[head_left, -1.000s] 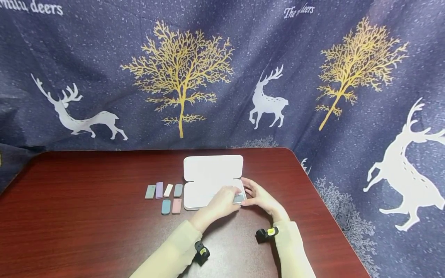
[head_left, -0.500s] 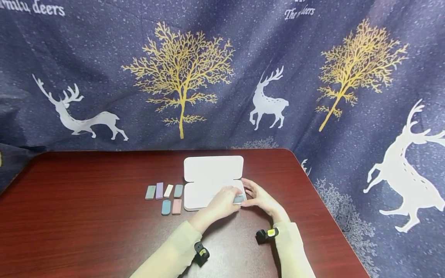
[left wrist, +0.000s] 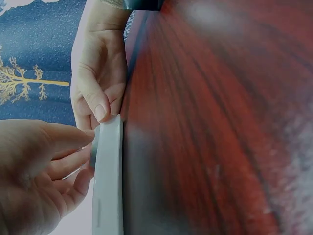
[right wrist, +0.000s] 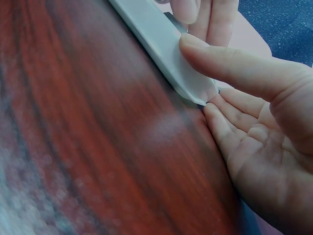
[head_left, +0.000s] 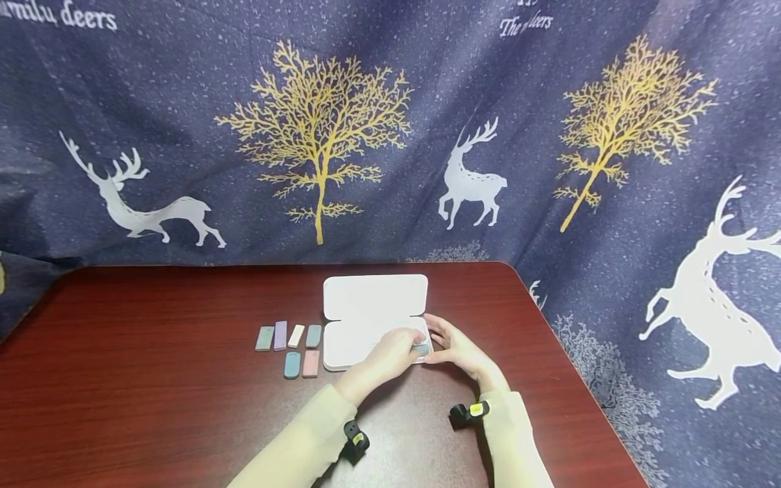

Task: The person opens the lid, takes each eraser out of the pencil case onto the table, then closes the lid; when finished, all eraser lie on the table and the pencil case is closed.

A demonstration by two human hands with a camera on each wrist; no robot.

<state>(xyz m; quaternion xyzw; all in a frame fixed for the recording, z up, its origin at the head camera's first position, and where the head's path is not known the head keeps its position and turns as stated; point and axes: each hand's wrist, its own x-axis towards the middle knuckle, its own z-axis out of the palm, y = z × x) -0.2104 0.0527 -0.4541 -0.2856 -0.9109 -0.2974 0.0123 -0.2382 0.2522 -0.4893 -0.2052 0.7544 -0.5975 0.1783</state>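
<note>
A white pencil case (head_left: pixel 348 344) lies open on the table, its lid (head_left: pixel 375 297) folded back. At the case's right end, my left hand (head_left: pixel 390 354) pinches a blue-grey eraser (head_left: pixel 422 350) between thumb and fingers. The left wrist view has this eraser (left wrist: pixel 94 152) just inside the case wall (left wrist: pixel 108 181), partly covered by fingers. My right hand (head_left: pixel 459 347) grips the case's right end, its thumb on the near wall and its fingers round the far side. In the right wrist view, the right thumb (right wrist: pixel 215 58) presses on the case's side (right wrist: pixel 161 49).
Left of the case lie several small blocks that look like erasers: a green one (head_left: pixel 265 338), a purple one (head_left: pixel 280 335), a white one (head_left: pixel 295 336), blue ones (head_left: pixel 292 364) and a pink one (head_left: pixel 310 364). A patterned cloth (head_left: pixel 390 169) hangs behind the table (head_left: pixel 152 379).
</note>
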